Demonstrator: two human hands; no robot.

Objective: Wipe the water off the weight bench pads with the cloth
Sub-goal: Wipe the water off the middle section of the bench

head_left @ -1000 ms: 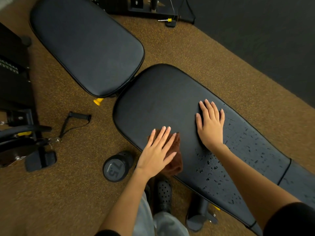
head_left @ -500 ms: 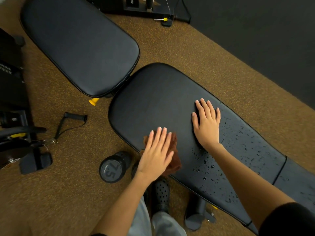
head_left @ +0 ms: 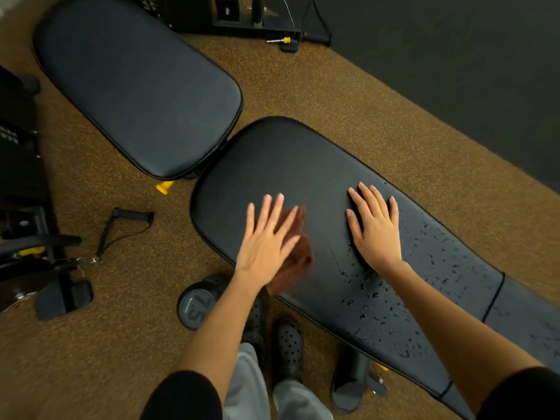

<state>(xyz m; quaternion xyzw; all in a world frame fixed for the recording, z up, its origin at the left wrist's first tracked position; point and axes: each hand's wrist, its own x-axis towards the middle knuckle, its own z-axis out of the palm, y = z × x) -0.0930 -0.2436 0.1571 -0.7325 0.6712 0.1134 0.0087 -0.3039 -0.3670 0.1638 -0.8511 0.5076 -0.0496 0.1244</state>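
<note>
A long black back pad [head_left: 291, 165] of the weight bench runs from the centre to the lower right. Water droplets [head_left: 372, 294] speckle its right half; the left end looks dry. My left hand [head_left: 266, 241] lies flat with spread fingers on a brown cloth [head_left: 298, 253] near the pad's front edge, blurred by motion. Flat on the pad to the right rests my right hand [head_left: 375, 228], at the edge of the wet area. A second black seat pad [head_left: 136, 86] sits at upper left.
A 7.5 dumbbell [head_left: 197, 304] lies on the brown floor by my black shoes [head_left: 288, 344]. A cable handle [head_left: 130, 216] and machine parts [head_left: 27, 253] crowd the left. A yellow knob [head_left: 165, 187] sticks out under the seat pad. A dark wall runs along the upper right.
My left hand has slid the cloth a little farther onto the pad, away from the front edge. My right hand has stayed planted in the same spot.
</note>
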